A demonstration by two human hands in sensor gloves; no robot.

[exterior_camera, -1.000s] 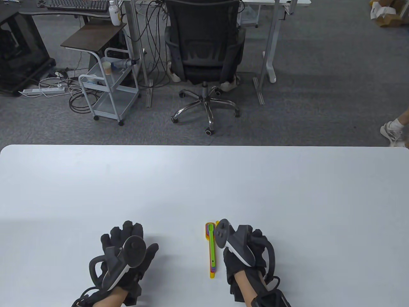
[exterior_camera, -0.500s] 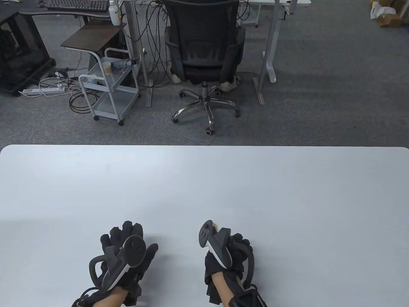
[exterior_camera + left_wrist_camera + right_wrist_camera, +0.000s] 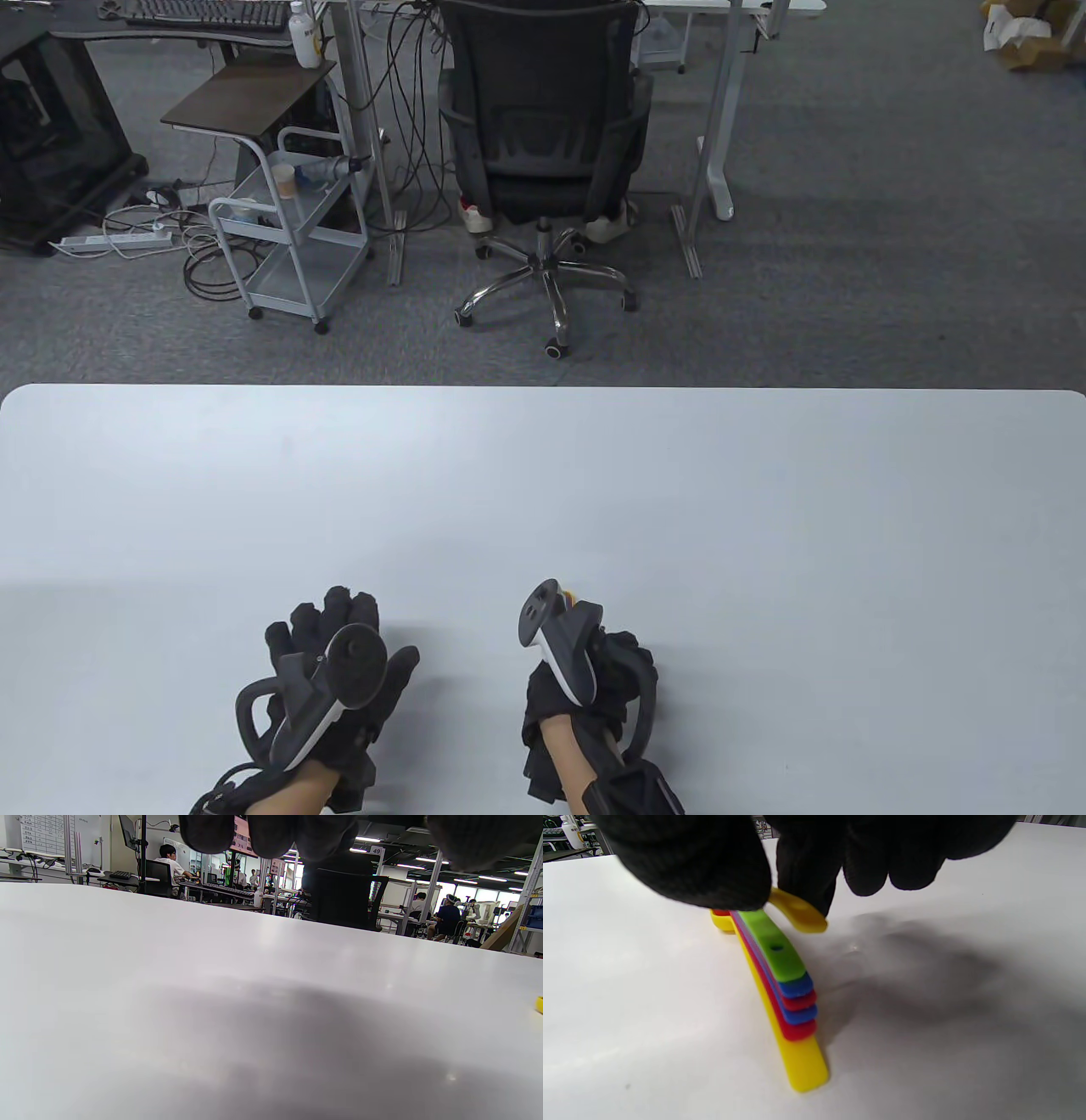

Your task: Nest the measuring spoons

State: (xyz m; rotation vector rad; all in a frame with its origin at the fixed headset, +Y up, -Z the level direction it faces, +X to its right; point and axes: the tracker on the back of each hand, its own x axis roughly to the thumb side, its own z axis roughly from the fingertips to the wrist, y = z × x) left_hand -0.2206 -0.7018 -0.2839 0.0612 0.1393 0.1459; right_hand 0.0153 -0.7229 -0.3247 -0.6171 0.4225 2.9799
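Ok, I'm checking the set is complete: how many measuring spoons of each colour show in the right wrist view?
yellow spoons: 2 (long bottom one, plus the small yellow spoon at the fingers)
red spoons: 2
blue spoons: 2
green spoon: 1
Total: 7

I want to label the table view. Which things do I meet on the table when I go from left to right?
left hand → right hand, with a bit of yellow spoon showing past its tracker; the rest of the spoons are hidden under it.
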